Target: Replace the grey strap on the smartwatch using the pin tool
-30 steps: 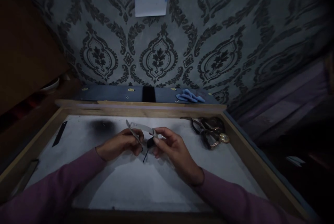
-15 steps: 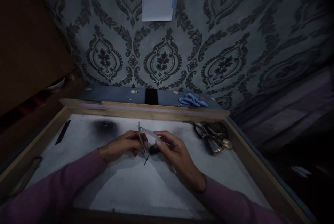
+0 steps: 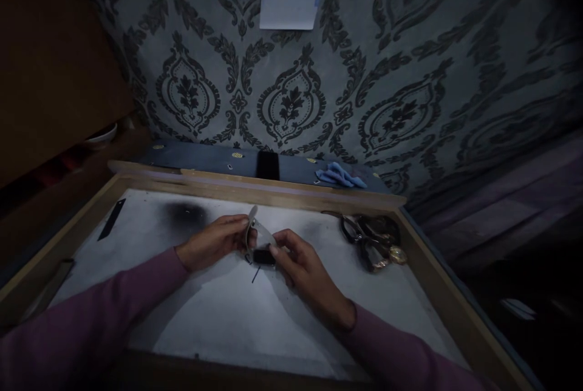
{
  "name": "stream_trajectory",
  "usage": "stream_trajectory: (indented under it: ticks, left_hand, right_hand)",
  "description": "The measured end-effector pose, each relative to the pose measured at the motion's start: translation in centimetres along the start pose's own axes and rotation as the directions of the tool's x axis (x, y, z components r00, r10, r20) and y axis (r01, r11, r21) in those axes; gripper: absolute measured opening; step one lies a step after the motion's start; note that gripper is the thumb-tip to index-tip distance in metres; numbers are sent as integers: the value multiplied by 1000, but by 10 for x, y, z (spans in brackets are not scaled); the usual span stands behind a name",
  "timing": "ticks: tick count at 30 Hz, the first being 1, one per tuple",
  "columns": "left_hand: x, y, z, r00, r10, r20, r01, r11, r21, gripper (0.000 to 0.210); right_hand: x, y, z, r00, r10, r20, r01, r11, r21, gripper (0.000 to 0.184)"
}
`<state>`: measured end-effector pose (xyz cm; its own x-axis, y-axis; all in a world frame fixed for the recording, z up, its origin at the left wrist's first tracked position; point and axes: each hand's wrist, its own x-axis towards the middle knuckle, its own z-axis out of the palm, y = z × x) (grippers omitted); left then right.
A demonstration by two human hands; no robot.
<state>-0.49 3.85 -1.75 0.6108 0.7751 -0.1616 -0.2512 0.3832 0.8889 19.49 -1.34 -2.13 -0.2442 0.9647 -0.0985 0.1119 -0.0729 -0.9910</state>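
Observation:
A smartwatch with a dark rectangular face [image 3: 264, 257] and a pale strap [image 3: 263, 232] is between my hands, above the white surface. My left hand [image 3: 217, 240] pinches the left part of the strap, with its fingers partly hidden behind it. On the other side, my right hand [image 3: 306, 265] grips the watch near its case, thumb on the case's right edge. The strap curves up into a loop. Just below the face, a thin dark stick [image 3: 255, 274] shows; whether it lies on the surface is unclear.
A raised wooden rim [image 3: 255, 185] surrounds the white board. Several watches [image 3: 371, 238] lie piled at its right, and a black strip [image 3: 112, 220] at its left. Behind the rim are a black phone [image 3: 268, 166] and a blue cloth [image 3: 340, 175], near the patterned wall.
My left hand has shifted up slightly along the strap, whose free end now tilts right. The watch face has turned more toward me. The camera view has moved a little.

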Motion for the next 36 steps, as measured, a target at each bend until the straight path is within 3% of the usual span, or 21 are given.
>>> stream_trajectory:
  ticks: [6, 12, 20, 36]
  left_hand:
    - [-3, 1, 6, 999, -8, 47, 5, 998, 57, 33]
    - [-6, 1, 8, 996, 24, 92, -41, 980, 194, 32]
    - [-5, 3, 5, 1000, -27, -2, 27, 996, 80, 31]
    - [-6, 4, 4, 999, -48, 2, 48, 998, 34, 29]
  right_hand:
    - [-1, 1, 0, 999, -36, 12, 36, 999, -33, 29]
    - [-4, -3, 0, 985, -156, -74, 153, 987, -46, 31]
    - [1, -2, -1, 978, -156, -137, 163, 985, 47, 30]
    - [1, 0, -1, 978, -169, -122, 175, 983, 46, 32]
